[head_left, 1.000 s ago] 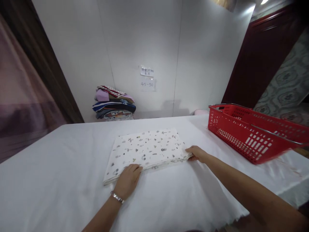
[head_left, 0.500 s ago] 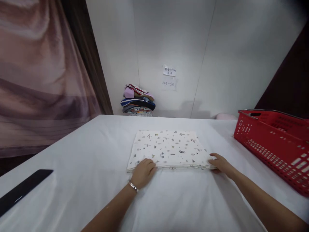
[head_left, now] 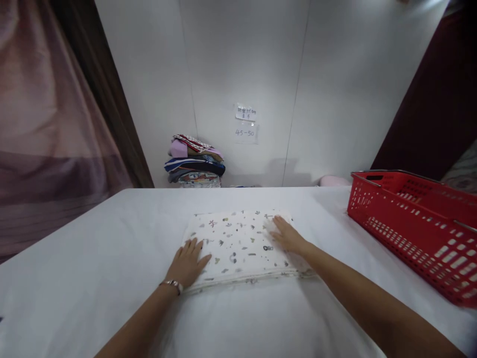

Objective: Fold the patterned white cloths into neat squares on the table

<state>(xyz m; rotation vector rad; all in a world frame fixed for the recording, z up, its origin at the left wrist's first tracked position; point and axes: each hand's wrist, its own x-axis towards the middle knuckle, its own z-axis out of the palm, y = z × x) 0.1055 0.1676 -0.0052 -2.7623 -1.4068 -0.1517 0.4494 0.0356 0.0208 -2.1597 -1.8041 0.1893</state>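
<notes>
A white cloth (head_left: 238,248) printed with small leaves and shapes lies folded into a flat rectangle on the white-covered table (head_left: 122,248). Its layered edge faces me. My left hand (head_left: 187,262), with a bracelet at the wrist, rests on the cloth's left side, fingers spread. Farther up on the right part of the cloth is my right hand (head_left: 287,234), fingers extended and slightly blurred. Neither hand grips the fabric.
To the right stands a red plastic basket (head_left: 406,223) with a metal handle. A stack of folded fabrics (head_left: 196,161) is beyond the table's far edge, by the wall. Paper signs (head_left: 246,123) hang on that wall. A pinkish curtain (head_left: 55,129) hangs at left.
My right hand has left the cloth's near right corner and moved onto its upper right surface. The left hand has shifted to the left side, fingers now spread. The view has turned slightly right.
</notes>
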